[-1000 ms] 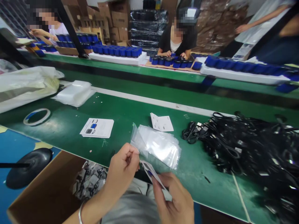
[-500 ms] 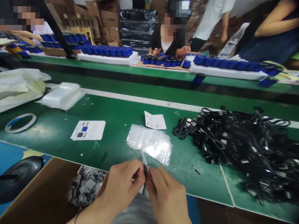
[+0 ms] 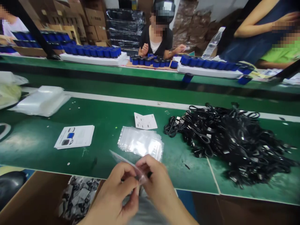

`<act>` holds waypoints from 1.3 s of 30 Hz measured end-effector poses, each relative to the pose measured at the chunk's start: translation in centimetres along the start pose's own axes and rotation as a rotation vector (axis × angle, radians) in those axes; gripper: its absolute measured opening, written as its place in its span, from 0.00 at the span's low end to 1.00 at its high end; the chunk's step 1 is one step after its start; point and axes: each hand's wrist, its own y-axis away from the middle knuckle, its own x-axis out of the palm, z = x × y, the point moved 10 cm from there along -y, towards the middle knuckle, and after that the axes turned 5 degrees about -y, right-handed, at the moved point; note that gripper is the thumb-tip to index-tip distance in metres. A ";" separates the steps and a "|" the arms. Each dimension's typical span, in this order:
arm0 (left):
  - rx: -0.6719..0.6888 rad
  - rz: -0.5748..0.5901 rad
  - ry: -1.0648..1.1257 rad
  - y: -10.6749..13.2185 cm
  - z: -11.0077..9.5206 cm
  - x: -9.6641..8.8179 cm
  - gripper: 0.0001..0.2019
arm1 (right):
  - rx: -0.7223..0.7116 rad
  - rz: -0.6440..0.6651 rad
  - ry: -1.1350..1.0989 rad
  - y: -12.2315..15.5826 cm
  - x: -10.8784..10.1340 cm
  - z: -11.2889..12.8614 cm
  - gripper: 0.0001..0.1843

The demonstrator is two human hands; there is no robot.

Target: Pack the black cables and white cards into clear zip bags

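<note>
Between my two hands is a clear plastic bag (image 3: 125, 161), held over the near edge of the green table. My left hand (image 3: 119, 190) pinches it from the left side. From the right, the fingers of my right hand (image 3: 154, 178) close on the bag's other end. What the bag contains, if anything, is hidden by my fingers. Just beyond my hands lies a fanned stack of clear zip bags (image 3: 142, 142). A folded leaflet (image 3: 145, 121) rests behind that stack. To the left sits a pile of printed leaflets (image 3: 75, 137).
A heap of black USB cables (image 3: 225, 140) covers the table's right side. Plastic sleeves (image 3: 43, 100) lie at the left, past a tape roll (image 3: 4, 129). Below the edge, a carton (image 3: 44, 197) holds bagged parts (image 3: 78, 197). Across, a co-worker (image 3: 156, 37) sits behind blue cylinders (image 3: 93, 51).
The bag has turned from nearly upright to slanting left, and my hands have shifted around it. The whole view has swung a little to the right.
</note>
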 end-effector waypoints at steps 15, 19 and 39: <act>-0.269 0.132 0.134 -1.9 4.4 2.1 0.10 | -0.444 -0.197 0.986 -5.2 -13.0 2.8 0.07; -0.274 0.121 0.151 -2.1 4.3 2.0 0.10 | -0.166 -0.028 0.161 -1.7 -8.6 2.0 0.10; -0.195 -0.009 -0.061 0.0 3.6 0.4 0.10 | -0.054 0.473 -0.337 2.5 0.7 0.9 0.31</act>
